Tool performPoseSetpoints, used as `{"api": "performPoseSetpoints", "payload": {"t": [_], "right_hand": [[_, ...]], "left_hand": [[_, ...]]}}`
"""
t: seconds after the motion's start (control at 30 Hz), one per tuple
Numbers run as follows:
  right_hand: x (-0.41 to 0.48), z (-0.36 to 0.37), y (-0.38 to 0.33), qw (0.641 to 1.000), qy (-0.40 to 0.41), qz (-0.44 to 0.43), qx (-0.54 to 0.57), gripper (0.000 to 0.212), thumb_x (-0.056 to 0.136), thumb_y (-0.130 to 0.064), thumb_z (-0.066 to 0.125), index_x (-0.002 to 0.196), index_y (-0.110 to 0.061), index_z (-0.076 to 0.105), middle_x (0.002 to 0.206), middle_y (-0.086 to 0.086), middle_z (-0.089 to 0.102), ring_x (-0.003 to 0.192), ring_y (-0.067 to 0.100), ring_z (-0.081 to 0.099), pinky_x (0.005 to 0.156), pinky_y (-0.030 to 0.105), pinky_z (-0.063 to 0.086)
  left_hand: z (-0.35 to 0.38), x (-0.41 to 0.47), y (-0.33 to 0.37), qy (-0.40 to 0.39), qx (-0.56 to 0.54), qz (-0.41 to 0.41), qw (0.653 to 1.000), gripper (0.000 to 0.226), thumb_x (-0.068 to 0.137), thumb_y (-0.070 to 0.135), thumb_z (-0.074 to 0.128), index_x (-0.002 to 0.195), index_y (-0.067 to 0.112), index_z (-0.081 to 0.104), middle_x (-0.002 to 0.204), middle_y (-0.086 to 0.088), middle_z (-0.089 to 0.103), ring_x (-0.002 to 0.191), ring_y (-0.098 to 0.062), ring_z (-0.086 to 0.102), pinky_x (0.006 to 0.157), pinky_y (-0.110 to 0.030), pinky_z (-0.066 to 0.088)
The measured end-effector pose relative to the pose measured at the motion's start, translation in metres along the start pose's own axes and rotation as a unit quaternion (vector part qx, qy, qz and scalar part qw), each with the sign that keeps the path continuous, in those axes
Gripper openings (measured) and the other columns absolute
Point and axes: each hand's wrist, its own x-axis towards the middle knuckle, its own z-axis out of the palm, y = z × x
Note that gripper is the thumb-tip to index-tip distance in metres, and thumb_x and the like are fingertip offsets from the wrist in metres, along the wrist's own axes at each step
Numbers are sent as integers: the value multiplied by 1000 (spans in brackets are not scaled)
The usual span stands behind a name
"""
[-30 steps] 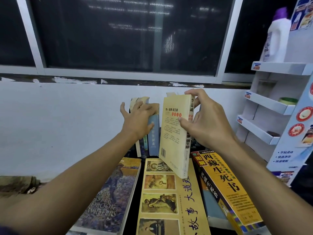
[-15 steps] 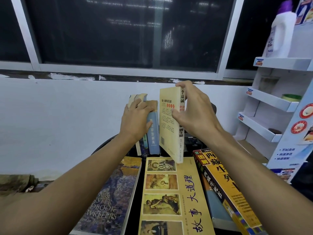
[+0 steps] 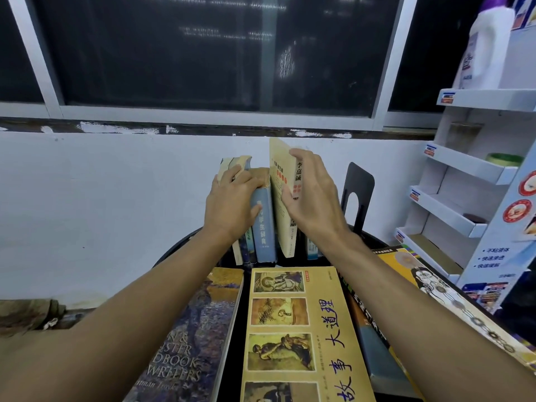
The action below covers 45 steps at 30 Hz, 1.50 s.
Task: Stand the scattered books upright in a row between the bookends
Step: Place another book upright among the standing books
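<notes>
A short row of upright books (image 3: 262, 224) stands on a dark round table against the white wall. My left hand (image 3: 232, 204) lies over their tops and spines, holding them steady. A cream paperback (image 3: 282, 181) stands upright at the right end of the row, its foot on the table, with my right hand (image 3: 313, 198) gripping its spine and top. A black metal bookend (image 3: 358, 195) stands to the right, a gap between it and the paperback. Three books lie flat in front: a painted-cover one (image 3: 197, 338), a yellow one (image 3: 298, 335), an orange-yellow one (image 3: 435, 291).
A white cardboard display shelf (image 3: 475, 169) stands at the right, with a white bottle (image 3: 484, 44) on top. A dark window fills the wall above. A grey-blue book (image 3: 380, 361) lies under my right forearm. A small book (image 3: 311, 248) leans behind the paperback.
The cream paperback has gone from tilted in the air down and back to stand against the row. My right hand went with it; my left hand stayed on the row.
</notes>
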Motion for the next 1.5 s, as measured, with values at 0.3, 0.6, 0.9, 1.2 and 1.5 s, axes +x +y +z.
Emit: {"api": "performPoseSetpoints", "payload": {"t": [0.3,0.6,0.9,1.2,1.5], "right_hand": [[-15,37,22,1000,22,1,0,55,93,-7,66,142,-12,42,131,9,52,98,28,63,75,44,59],[-20,51,34,999,7,34,13,56,93,-7,66,143,-11,44,137,8,50,107,26,60,84,44,57],[-14,44,41,995,-81,36,35,60,97,-17,63,149,-24,35,140,1,46,88,-2,48,89,24,45],[-8,27,51,973,-215,60,62,84,96,-1,61,153,-47,19,122,-6,44,85,8,65,83,22,48],[-7,42,50,979,-192,41,61,83,96,-4,64,155,-42,20,138,0,44,100,16,59,99,42,52]], "left_hand": [[2,0,-2,3,-3,4,1000,49,88,31,75,135,27,60,140,4,56,146,-24,31,115,-53,34],[4,0,-3,1,-7,6,1000,49,88,31,74,135,26,59,141,3,55,146,-25,30,114,-54,34],[4,1,-4,1,-6,4,1000,49,88,31,74,135,26,59,141,4,54,147,-25,29,115,-54,33],[2,1,0,0,-1,-1,1000,49,88,31,74,135,26,60,142,4,54,146,-24,29,116,-52,32],[1,1,1,0,3,-3,1000,49,89,33,74,135,26,60,142,4,54,145,-23,30,113,-52,36]]}}
